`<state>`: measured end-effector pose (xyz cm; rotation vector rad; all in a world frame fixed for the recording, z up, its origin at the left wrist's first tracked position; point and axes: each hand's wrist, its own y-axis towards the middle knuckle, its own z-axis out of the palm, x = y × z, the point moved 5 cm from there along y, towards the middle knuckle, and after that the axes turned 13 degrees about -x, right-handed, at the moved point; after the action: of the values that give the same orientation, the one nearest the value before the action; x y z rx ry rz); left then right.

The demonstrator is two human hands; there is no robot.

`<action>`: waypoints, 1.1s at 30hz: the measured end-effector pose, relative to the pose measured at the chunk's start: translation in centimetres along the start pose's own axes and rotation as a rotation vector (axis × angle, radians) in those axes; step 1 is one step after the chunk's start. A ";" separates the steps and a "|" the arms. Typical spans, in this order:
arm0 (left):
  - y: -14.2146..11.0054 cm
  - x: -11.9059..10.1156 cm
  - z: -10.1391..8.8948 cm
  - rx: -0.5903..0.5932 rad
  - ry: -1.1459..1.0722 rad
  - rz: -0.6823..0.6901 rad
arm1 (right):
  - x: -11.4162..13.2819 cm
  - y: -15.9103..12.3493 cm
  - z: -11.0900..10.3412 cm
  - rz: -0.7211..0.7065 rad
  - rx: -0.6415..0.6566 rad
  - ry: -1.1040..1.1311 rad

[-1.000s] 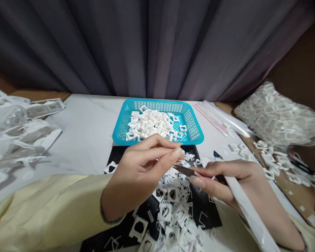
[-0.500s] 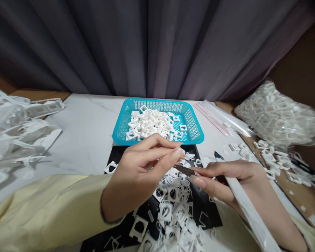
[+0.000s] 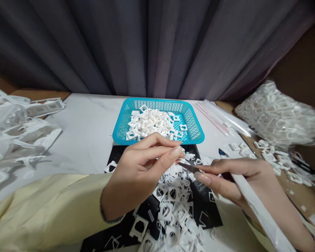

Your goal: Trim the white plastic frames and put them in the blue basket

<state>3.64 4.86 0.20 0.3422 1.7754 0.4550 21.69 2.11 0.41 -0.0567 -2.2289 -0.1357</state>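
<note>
Above the black mat (image 3: 210, 213), my left hand (image 3: 143, 168) is closed in a pinch on a small white plastic piece (image 3: 182, 153), mostly hidden by the fingers. My right hand (image 3: 241, 178) grips a craft knife (image 3: 189, 168) between thumb and fingers. Its dark pointed blade reaches left, with the tip just below my left fingertips; I cannot tell whether it touches the piece. A long white wrapped strip (image 3: 259, 210) runs back over my right hand. Beneath both hands lies a heap of white plastic frames and trimmings (image 3: 173, 210).
A blue basket (image 3: 196, 134) of white plastic pieces stands behind my hands. On the left is a pile of white plastic frames (image 3: 23, 133). A filled clear bag (image 3: 278, 115), flat zip bags (image 3: 223, 117) and loose pieces (image 3: 273, 157) lie on the right. A grey curtain (image 3: 157, 49) hangs behind.
My right hand has drawn the craft knife slightly to the right, away from my left fingertips. My left hand stays almost still, keeping its pinch.
</note>
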 end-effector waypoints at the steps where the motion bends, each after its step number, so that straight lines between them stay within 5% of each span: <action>1: 0.0 0.0 0.0 0.000 -0.003 -0.002 | 0.0 0.0 0.0 0.009 0.003 -0.004; 33: 0.1 -0.4 0.0 -0.009 0.002 -0.026 | -0.1 0.1 0.2 0.021 0.034 0.004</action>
<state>3.74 4.74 0.60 0.3122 1.7769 0.4450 21.59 2.19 0.24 -0.0609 -2.2257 -0.0860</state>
